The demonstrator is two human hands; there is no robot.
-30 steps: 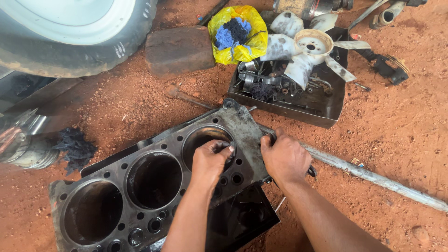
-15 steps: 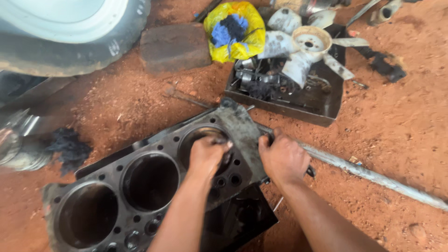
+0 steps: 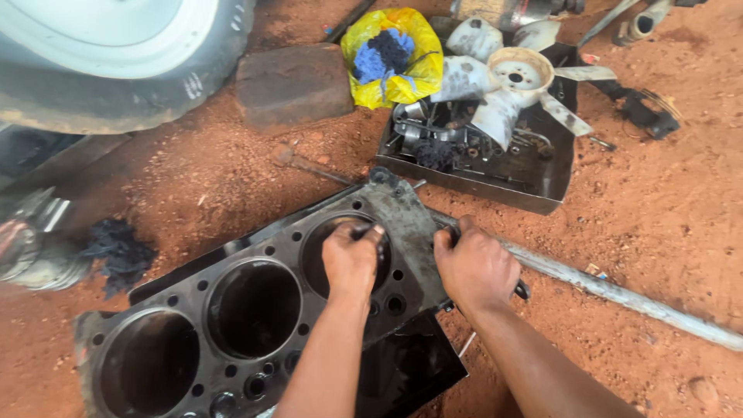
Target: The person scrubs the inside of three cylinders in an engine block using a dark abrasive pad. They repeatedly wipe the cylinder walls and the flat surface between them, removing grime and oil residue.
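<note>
Engine block (image 3: 232, 317) is lying flat on red dirt, long axis running from lower left up to upper right, three cylinder bores facing the camera. Both hands are sitting at its upper-right end. Left hand (image 3: 350, 259) is hooking over the rim of the end bore, fingers curled tight, tips dipping inside the bore and out of sight. Right hand (image 3: 474, 267) is clamping the end edge of the block, just right of the left hand, fingers wrapped closed on what looks like a dark handle or tool; can't make out which. Grey end plate (image 3: 406, 224) is sitting between the two hands. Long metal bar (image 3: 619, 294) is running off to the right of the block, its near end hidden under the right hand. Metal tray (image 3: 495, 159) of parts with a white fan is lying beyond the block, well apart. Lower-left corner of the block is getting cut off by the frame edge.
</note>
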